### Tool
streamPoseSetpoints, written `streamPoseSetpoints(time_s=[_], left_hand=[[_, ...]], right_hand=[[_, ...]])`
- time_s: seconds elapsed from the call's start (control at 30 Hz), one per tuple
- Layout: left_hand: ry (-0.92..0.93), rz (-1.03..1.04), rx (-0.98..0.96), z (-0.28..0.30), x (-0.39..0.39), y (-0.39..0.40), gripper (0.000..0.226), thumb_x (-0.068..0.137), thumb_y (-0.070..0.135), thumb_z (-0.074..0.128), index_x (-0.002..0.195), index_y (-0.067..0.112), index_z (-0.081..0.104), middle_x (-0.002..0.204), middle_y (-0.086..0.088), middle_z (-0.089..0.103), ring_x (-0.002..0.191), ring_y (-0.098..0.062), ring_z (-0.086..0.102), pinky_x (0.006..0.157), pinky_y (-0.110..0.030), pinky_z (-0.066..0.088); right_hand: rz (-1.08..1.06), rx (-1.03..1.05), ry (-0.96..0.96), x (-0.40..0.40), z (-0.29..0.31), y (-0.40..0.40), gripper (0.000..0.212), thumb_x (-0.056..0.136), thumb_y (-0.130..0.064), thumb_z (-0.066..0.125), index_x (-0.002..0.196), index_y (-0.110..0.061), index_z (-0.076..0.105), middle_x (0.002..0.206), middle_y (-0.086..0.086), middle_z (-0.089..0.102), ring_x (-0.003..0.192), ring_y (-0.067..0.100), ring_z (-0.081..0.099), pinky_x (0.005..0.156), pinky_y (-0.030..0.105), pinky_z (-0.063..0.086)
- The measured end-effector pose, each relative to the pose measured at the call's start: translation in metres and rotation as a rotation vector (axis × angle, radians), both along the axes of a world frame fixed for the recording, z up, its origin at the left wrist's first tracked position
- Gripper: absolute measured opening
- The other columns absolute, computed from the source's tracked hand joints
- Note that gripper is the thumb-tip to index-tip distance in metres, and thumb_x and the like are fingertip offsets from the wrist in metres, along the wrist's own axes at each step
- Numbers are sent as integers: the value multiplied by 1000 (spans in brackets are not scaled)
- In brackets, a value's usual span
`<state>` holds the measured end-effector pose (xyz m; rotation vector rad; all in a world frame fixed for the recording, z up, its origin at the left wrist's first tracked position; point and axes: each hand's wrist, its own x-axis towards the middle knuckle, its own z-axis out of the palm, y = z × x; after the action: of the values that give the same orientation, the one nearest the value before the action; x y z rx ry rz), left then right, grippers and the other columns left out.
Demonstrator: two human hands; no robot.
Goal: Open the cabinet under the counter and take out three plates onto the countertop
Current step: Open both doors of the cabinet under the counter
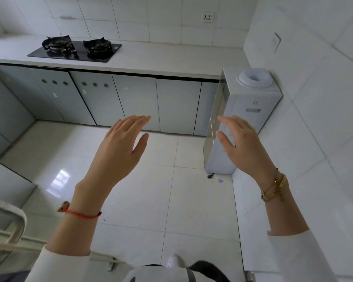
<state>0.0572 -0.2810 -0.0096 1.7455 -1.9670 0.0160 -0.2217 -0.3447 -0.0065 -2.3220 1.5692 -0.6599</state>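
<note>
White-tiled kitchen, cabinet doors (138, 100) all shut: my left hand (118, 147) and right hand (240, 143) hover spread and empty; handles apparently absent, so I'd pull an edge.

Both hands are raised mid-frame, empty, palms facing each other. The left hand (120, 145) and right hand (240, 143) have fingers straight and loosely together, forearms reaching up from the bottom edge.

Cabinet doors (137, 100) under the countertop (161, 60): all shut, contents hidden; small labels on them too small to read. Water dispenser (243, 119), far right: lower front covered by the right hand (240, 145). Metal frame (6, 231), near left: cut off by the edge, identity unclear.
</note>
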Motion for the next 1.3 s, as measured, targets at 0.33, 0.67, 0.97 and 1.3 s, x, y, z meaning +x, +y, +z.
streamPoseSetpoints(time_s=[0.33, 0.67, 0.97, 1.3], left_hand=[[16, 42, 50, -10, 35, -111, 43, 100, 25, 45, 142, 14, 46, 141, -1, 54, 134, -20, 46, 115, -39, 34], [31, 157, 41, -13, 78, -266, 43, 99, 24, 46, 141, 13, 47, 140, -2, 55, 132, -21, 49, 112, -43, 39], [38, 305, 40, -5, 112, -391, 43, 99, 25, 46, 140, 12, 49, 139, -4, 56, 130, -23, 51, 112, -42, 39], [46, 377, 93, -18, 163, -490, 43, 99, 26, 45, 141, 14, 48, 139, -2, 55, 130, -23, 51, 113, -40, 38]], right_hand=[[45, 24, 7, 44, -16, -125, 46, 99, -32, 42, 142, -15, 41, 146, 5, 44, 143, 21, 29, 119, 38, 24], [155, 37, 23, 93, -22, -306, 47, 100, -34, 41, 142, -15, 40, 145, 3, 45, 140, 18, 30, 116, 32, 22], [278, 31, 14, 145, -8, -464, 46, 100, -35, 41, 142, -18, 40, 144, 1, 45, 138, 16, 32, 117, 33, 25], [352, 90, 23, 207, -22, -575, 45, 100, -34, 41, 142, -18, 40, 146, -2, 43, 141, 13, 29, 119, 33, 23]])
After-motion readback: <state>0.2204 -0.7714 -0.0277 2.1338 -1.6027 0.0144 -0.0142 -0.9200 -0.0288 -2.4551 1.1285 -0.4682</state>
